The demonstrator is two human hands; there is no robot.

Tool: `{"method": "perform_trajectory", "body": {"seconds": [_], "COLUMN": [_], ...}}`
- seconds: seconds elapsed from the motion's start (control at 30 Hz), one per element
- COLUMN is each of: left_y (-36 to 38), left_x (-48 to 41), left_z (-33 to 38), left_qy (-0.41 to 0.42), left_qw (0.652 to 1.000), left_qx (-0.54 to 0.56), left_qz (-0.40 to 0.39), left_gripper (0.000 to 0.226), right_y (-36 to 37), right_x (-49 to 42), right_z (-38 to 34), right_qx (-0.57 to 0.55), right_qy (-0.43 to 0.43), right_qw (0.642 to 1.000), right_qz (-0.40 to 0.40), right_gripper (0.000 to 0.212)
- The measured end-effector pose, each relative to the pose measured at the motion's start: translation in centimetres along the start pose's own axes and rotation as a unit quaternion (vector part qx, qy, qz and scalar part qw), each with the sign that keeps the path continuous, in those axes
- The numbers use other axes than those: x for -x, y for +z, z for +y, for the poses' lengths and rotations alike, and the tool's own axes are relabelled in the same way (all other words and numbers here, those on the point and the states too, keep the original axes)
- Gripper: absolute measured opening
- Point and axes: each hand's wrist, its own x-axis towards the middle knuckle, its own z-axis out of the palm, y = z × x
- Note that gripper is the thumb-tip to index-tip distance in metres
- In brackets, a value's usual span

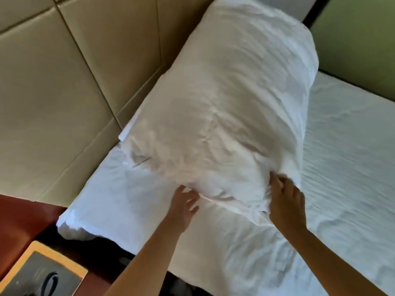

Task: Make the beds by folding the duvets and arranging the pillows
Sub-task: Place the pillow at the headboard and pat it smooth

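Pillow [230, 107] lies on the bed sheet [342, 167], its far side leaning against the padded headboard [53, 92]. Right hand [286, 201] grips the pillow's near end, fingers curled into the fabric. Left hand [184, 202] is slack, with fingers spread and the tips touching the pillow's near edge (motion blur, so the contact is not fully sharp). Reddish wooden nightstand [19, 212] stands beside the bed, lower left.
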Motion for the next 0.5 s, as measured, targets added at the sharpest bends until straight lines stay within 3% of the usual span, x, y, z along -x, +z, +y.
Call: {"method": "perform_trajectory", "body": {"seconds": [0.07, 0.1, 0.17, 0.23, 0.3, 0.37, 0.43, 0.5], "left_y": [-3.5, -4.9, -5.9, -4.8, -3.0, -1.8, -1.1, -1.5], "left_x": [-1.0, -1.1, -1.4, -1.6, -1.5, -1.2, -0.1, 1.9], "left_z": [5.0, 8.0, 13.1, 16.1, 18.7, 21.9, 26.8, 30.4], "left_qy": [0.047, 0.089, 0.152, 0.176, 0.205, 0.268, 0.382, 0.506], "left_qw": [0.985, 0.975, 0.966, 0.973, 0.977, 0.96, 0.917, 0.856], "left_qx": [0.164, 0.201, 0.178, 0.114, 0.058, 0.003, -0.028, -0.049], "left_qz": [0.011, -0.026, -0.114, -0.099, -0.001, 0.086, 0.108, 0.097], "left_gripper": [0.02, 0.02, 0.052, 0.07, 0.057, 0.034, 0.01, 0.014], "right_y": [-1.6, -2.6, -4.3, -4.4, -4.3, -6.0, -8.6, -9.7], "right_x": [-1.0, -1.7, -3.6, -5.9, -7.9, -10.1, -11.8, -12.1], "right_z": [-2.4, -4.0, -7.6, -11.4, -14.6, -16.0, -16.7, -17.4], "right_qx": [0.025, 0.017, -0.013, -0.024, -0.017, -0.064, -0.159, -0.228], "right_qy": [-0.004, -0.023, -0.063, -0.087, -0.107, -0.122, -0.112, -0.125], "right_qw": [0.997, 0.995, 0.991, 0.992, 0.992, 0.985, 0.971, 0.936], "right_qz": [0.071, 0.099, 0.114, 0.084, 0.066, 0.1, 0.141, 0.236], "right_gripper": [0.119, 0.12, 0.127, 0.134, 0.132, 0.112, 0.095, 0.09]}}
